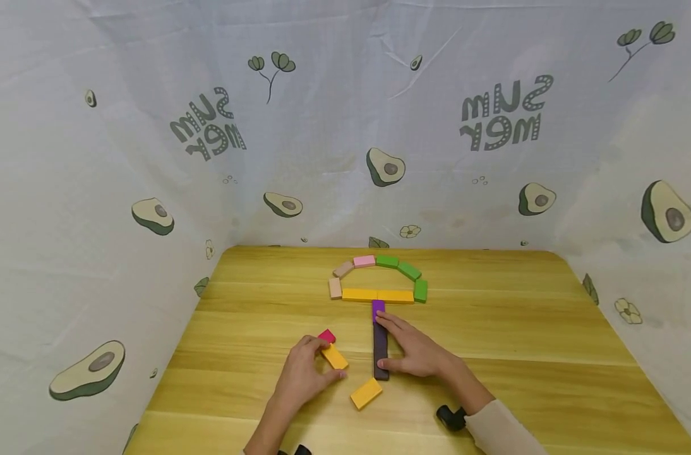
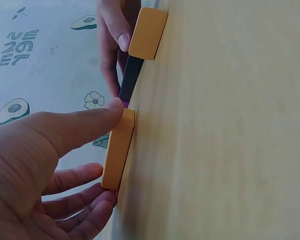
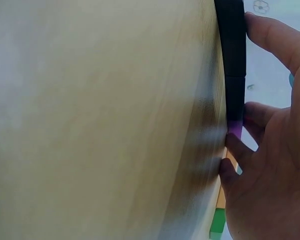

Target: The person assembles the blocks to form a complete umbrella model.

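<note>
My left hand (image 1: 304, 374) is at a yellow block (image 1: 335, 357), thumb at its near end and forefinger at its far end. A red block (image 1: 326, 336) lies just beyond, partly hidden by that hand. My right hand (image 1: 419, 351) rests along a straight row of blocks, its fingers extended. Its thumb touches the lower black block (image 3: 231, 37), and a fingertip is at the purple block (image 1: 378, 308). A seam in the right wrist view parts the black pieces. Between the hands, near the row's lower end, lies another yellow block (image 1: 366, 394).
Above the row, two yellow blocks (image 1: 359, 295) form a straight line. An arch of tan (image 1: 335, 288), pink (image 1: 364, 261) and green blocks (image 1: 409, 271) curves over it. Everything lies on a wood-grain table (image 1: 254, 328) with a printed cloth (image 1: 334, 126) behind.
</note>
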### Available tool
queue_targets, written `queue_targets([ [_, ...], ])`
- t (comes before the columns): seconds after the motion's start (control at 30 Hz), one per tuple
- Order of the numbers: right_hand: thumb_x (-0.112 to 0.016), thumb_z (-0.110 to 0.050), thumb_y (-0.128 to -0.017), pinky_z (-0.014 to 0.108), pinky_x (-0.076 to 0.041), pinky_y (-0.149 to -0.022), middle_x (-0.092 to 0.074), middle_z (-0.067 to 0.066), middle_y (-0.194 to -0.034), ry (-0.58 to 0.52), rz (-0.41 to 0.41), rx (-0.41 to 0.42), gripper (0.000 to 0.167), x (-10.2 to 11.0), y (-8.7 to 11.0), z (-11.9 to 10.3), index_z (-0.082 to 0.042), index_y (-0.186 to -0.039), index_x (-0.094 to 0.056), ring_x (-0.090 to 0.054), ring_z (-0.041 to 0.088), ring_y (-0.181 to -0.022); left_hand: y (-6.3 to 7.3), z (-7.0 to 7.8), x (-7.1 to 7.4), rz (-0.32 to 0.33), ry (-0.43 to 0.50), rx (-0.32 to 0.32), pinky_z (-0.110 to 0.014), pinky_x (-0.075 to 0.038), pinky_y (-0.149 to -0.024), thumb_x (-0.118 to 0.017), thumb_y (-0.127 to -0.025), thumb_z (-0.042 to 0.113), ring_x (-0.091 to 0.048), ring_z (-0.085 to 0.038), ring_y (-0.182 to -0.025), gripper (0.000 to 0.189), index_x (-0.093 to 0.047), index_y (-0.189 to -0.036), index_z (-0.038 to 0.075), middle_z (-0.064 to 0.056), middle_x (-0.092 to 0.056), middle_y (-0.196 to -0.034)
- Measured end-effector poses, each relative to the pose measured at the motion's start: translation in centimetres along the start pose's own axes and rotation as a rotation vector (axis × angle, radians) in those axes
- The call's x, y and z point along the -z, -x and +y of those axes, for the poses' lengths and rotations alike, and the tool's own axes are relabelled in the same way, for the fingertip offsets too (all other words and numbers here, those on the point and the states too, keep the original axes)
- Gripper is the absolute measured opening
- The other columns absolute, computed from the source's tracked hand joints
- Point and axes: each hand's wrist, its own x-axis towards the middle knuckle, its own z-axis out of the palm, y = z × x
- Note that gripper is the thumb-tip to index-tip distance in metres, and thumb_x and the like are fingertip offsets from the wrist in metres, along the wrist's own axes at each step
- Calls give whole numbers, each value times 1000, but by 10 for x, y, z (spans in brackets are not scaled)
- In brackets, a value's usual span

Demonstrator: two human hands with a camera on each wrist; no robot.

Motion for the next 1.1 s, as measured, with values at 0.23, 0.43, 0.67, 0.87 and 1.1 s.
queue_targets([
  [0.23, -70, -56, -91, 62, -30, -122, -26, 10, -170, 1, 2, -7, 93, -2, 0, 1, -14, -164, -29, -28, 38, -156, -1, -3, -1, -12, -1, -46, -40, -60, -88, -93, -74, 41, -69, -20, -101, 64, -70, -122, 6, -6, -72, -111],
  [0.43, -69, -57, -91, 61, -29, -123, -25, 11, -170, -12, 11, 5, 94, -5, 0, 2, -13, -164, -29, -27, 38, -156, -2, -6, 0, -55, -13, -102, -37, -60, -89, -91, -75, 39, -68, -18, -102, 62, -71, -124, 6, -4, -71, -114],
  [0.67, -70, -57, -91, 61, -30, -123, -25, 10, -170, 1, 10, -6, 94, -3, 0, 2, -14, -164, -28, -26, 37, -156, 0, -4, 2, -86, 18, -149, -34, -59, -92, -91, -74, 37, -66, -14, -103, 56, -73, -119, 9, 1, -70, -114],
  [0.87, -71, -56, -91, 62, -30, -122, -26, 10, -170, -7, 9, -11, 94, -2, 0, 0, -14, -164, -29, -27, 38, -156, 2, -2, 5, -142, 46, -165, -30, -58, -90, -91, -73, 35, -64, -12, -101, 53, -73, -116, 10, 1, -69, -115],
  [1.1, -71, -55, -91, 62, -30, -122, -26, 9, -170, -12, 0, -20, 93, 0, 0, -1, -15, -164, -29, -27, 37, -156, 4, -1, 5, -193, 67, -175, -27, -58, -88, -90, -73, 34, -64, -11, -100, 52, -72, -115, 10, 1, -69, -115],
])
